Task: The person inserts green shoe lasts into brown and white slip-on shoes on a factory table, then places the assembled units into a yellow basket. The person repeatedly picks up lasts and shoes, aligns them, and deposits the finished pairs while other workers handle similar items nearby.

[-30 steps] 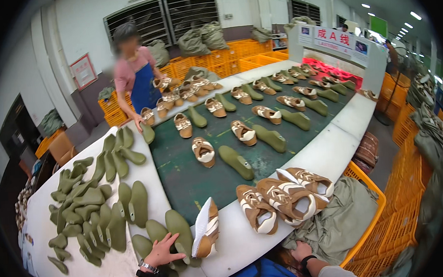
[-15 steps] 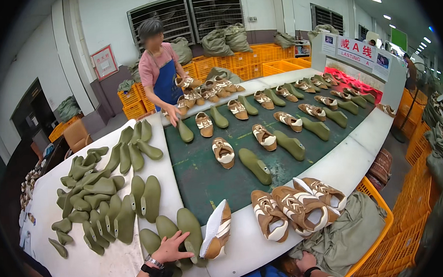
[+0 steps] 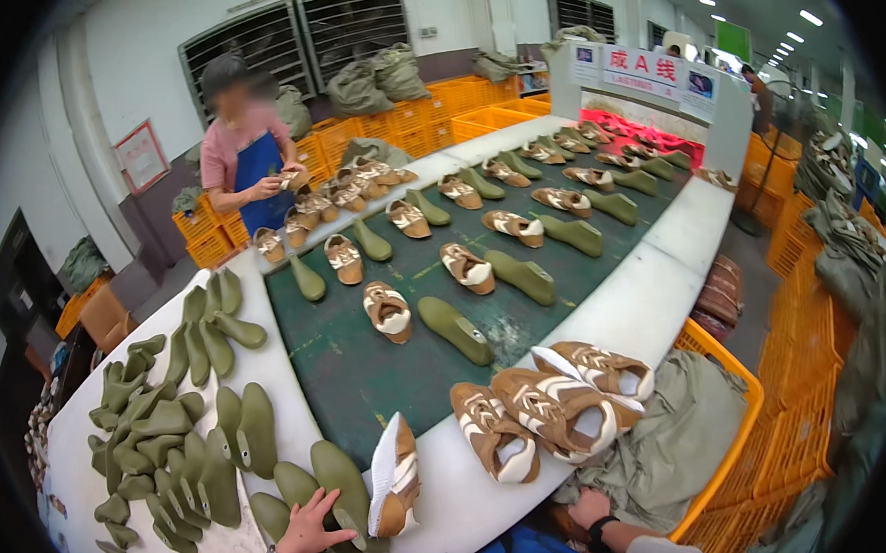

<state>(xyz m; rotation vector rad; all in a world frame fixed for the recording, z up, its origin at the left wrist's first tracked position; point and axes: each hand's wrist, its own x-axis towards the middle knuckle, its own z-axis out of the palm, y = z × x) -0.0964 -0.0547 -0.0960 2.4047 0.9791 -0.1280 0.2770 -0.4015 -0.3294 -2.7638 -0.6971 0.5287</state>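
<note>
My left hand (image 3: 314, 529) lies with fingers spread over green shoe lasts (image 3: 340, 482) at the near edge of the white tabletop. Right beside it a brown-and-cream sneaker (image 3: 395, 484) rests on its side, white sole toward the lasts. My right hand (image 3: 587, 509) is low at the crate, its fingers curled by a grey-green cloth (image 3: 682, 434); what they hold, if anything, is hidden. Between my hands, several brown sneakers (image 3: 493, 432) sit grouped on the white border. On the dark green belt (image 3: 357, 356), sneakers (image 3: 388, 311) and lasts (image 3: 454, 330) stand in rows.
Many loose lasts (image 3: 175, 421) cover the left table. Across the belt, a person in a blue apron (image 3: 262, 176) holds a shoe above a row of sneakers (image 3: 348, 189). An orange crate (image 3: 755, 400) borders my right side; stacked crates (image 3: 800, 308) stand beyond it.
The view has turned right, so things sit farther left. The person opposite has drawn a hand back from the belt and now works a shoe with both hands. My left hand stays on the lasts.
</note>
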